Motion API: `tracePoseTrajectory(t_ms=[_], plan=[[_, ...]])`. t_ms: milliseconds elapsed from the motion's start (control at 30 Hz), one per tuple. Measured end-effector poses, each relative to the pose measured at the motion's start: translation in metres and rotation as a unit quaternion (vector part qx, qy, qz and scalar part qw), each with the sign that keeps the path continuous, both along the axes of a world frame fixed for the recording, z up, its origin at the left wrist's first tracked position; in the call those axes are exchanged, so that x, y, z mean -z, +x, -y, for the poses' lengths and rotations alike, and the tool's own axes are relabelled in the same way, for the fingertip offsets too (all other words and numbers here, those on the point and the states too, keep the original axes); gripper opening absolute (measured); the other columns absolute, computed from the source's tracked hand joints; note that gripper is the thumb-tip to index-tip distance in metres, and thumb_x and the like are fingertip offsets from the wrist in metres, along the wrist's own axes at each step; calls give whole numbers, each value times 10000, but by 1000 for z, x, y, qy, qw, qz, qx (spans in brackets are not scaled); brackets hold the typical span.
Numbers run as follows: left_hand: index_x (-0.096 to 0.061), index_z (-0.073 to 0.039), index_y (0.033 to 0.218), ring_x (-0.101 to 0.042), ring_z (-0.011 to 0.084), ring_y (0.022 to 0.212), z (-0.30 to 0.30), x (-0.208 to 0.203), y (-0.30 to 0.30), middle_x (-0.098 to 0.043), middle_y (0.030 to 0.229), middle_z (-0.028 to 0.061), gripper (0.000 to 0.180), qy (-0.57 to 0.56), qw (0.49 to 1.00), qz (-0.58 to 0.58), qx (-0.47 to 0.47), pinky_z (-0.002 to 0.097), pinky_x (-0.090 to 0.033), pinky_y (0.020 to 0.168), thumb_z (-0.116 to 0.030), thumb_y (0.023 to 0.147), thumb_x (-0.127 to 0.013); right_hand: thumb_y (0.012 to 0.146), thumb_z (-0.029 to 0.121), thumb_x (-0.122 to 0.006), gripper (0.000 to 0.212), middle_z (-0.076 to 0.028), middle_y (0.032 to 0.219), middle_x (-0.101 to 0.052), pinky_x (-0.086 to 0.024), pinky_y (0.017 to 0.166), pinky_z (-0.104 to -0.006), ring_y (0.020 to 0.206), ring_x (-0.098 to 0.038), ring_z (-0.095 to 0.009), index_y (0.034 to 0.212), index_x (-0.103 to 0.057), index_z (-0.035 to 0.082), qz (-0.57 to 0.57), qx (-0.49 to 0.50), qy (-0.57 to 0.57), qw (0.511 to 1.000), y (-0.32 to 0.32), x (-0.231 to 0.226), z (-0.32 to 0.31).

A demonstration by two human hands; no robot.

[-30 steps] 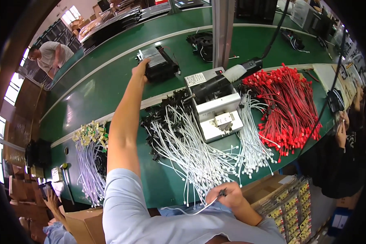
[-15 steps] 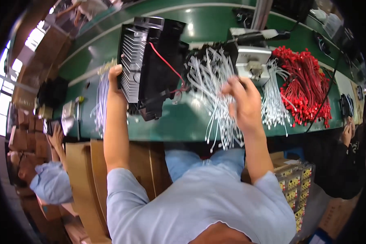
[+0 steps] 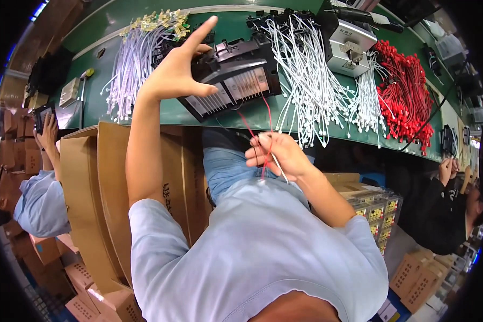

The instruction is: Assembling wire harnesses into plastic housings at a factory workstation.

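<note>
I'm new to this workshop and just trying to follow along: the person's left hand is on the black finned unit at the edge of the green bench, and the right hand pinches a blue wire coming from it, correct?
Nearly. In the head view the left hand does rest on the black finned unit at the green bench edge, but the wire pinched by the right hand is red, not blue.

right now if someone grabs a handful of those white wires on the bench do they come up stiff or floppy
Probably floppy: the white wires lie curved and some droop over the bench edge. Likely light, being thin. They lie crisscrossed, so a handful may drag neighbours along.
</note>
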State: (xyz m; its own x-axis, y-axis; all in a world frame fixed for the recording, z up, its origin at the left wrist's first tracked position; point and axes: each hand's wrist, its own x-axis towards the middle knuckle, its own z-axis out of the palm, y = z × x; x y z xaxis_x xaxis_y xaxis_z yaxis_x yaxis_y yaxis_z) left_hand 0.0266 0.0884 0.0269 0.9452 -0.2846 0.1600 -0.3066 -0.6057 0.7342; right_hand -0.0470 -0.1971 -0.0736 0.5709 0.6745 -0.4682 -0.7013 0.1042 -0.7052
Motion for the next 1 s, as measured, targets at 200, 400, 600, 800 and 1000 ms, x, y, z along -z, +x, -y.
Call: tracePoseTrajectory(t_ms=[200, 400, 600, 800, 1000], plan=[[-303, -240, 1495, -598, 367, 942, 20, 3, -2, -635, 1066, 162, 1079, 170, 976, 131, 21, 442, -487, 834, -182, 533, -790, 912, 53, -585, 267, -172, 844, -701, -495, 462, -217, 711, -708, -188, 1155, -601, -56, 221, 174, -197, 939, -12, -35, 72], [-437, -118, 1375, -560, 329, 1087, 27, 6, -21, -571, 1216, 138, 925, 235, 952, 197, 20, 415, -443, 911, -208, 537, -819, 911, 38, -532, 397, -75, 795, -555, -552, 590, -277, 528, -510, -125, 1286, -490, -85, 451, 321, 91, 828, 61, -168, 94], [-462, -91, 1335, -546, 301, 1123, 34, 6, -35, -553, 1249, 120, 907, 248, 950, 191, -16, 399, -424, 937, -238, 525, -843, 904, 95, -583, 390, -70, 968, -648, -497, 666, -274, 710, -586, -149, 1288, -560, 38, 815, 181, -249, 491, 152, -134, 1], [-498, -82, 1255, -550, 286, 1104, 33, 4, -35, -551, 1225, 130, 844, 255, 944, 207, -19, 389, -429, 912, -258, 511, -855, 923, 133, -597, 355, -110, 918, -632, -489, 724, -339, 782, -612, -236, 1272, -568, 68, 730, -8, -242, 640, 148, -98, -46], [-506, -63, 1244, -533, 341, 1141, 34, 4, -38, -543, 1266, 161, 847, 239, 955, 173, -14, 435, -422, 943, -221, 487, -852, 861, 97, -668, 355, -112, 905, -581, -486, 720, -369, 842, -574, -285, 1206, -588, 76, 800, -61, -221, 555, 143, -88, -49]])
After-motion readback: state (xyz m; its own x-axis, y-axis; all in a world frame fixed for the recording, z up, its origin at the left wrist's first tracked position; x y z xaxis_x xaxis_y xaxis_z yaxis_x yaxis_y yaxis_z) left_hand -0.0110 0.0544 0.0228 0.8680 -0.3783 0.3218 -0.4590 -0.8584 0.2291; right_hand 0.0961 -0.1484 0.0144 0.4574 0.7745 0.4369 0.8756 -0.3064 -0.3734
